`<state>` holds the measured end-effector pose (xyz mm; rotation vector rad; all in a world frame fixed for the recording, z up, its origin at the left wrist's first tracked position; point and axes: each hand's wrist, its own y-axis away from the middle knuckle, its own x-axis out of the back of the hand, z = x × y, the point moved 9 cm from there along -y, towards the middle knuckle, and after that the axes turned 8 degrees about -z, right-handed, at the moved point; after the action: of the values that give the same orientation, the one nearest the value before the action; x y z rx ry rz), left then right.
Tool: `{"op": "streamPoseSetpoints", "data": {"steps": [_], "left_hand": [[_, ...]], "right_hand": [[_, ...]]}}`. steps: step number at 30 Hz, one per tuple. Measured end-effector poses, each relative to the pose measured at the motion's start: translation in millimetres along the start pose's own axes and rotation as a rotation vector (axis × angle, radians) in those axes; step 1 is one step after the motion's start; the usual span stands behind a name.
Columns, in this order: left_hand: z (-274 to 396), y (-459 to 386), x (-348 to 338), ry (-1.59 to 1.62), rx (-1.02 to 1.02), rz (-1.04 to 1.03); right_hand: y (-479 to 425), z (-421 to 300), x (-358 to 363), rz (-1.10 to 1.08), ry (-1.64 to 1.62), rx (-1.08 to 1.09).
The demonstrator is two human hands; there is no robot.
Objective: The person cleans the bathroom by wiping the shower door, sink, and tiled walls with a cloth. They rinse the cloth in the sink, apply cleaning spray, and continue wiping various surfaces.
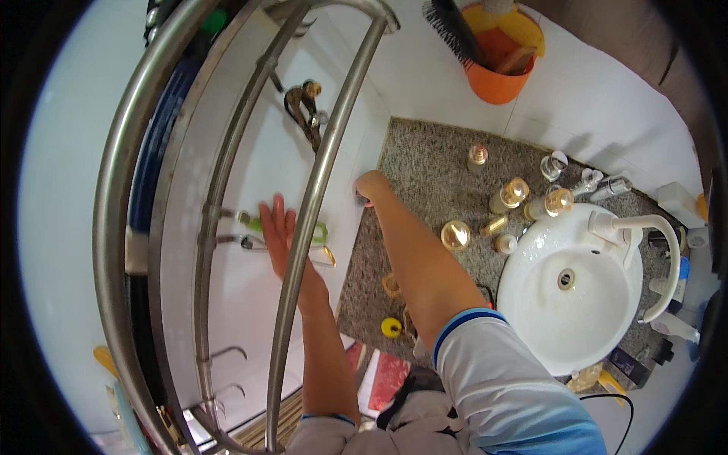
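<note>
My left hand [278, 236] is raised in front of the white tiled wall with its fingers stretched out, partly behind a bar of the metal towel rack [335, 131]. Beside it, a green-handled item [319, 231] and a thin item with an orange tip [327, 256] hang from the rack's hooks. My right hand [374, 185] reaches to the back of the speckled stone counter [421, 153], by the wall. Its fingers are curled round a small dark object [362, 199] with a pink edge, mostly hidden by the hand.
To the right, a white basin [591, 307] with a curved faucet [674, 267] is set in the counter. Several cosmetic bottles [510, 195] and a round gold-toned lid [455, 235] stand near it. An orange cup [500, 82] on the wall holds a black hairbrush [452, 31].
</note>
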<state>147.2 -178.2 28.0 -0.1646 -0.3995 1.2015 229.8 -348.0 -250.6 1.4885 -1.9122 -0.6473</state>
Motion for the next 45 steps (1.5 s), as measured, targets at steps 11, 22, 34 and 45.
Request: {"op": "streamPoseSetpoints", "data": {"steps": [11, 22, 34, 45], "left_hand": [[-3, -16, -10, 0.18, 0.089, -0.196], [4, -6, 7, 0.006, -0.01, -0.266], [24, 20, 14, -0.069, -0.084, -0.23], [26, 18, 13, -0.113, -0.066, -0.193]], "right_hand": [[53, -18, -49, 0.047, 0.046, 0.122], [157, 15, -97, 0.685, -0.821, 0.609], [171, 16, -93, 0.616, -0.875, 0.866], [154, -27, -38, 0.702, -0.863, 0.772]]}}
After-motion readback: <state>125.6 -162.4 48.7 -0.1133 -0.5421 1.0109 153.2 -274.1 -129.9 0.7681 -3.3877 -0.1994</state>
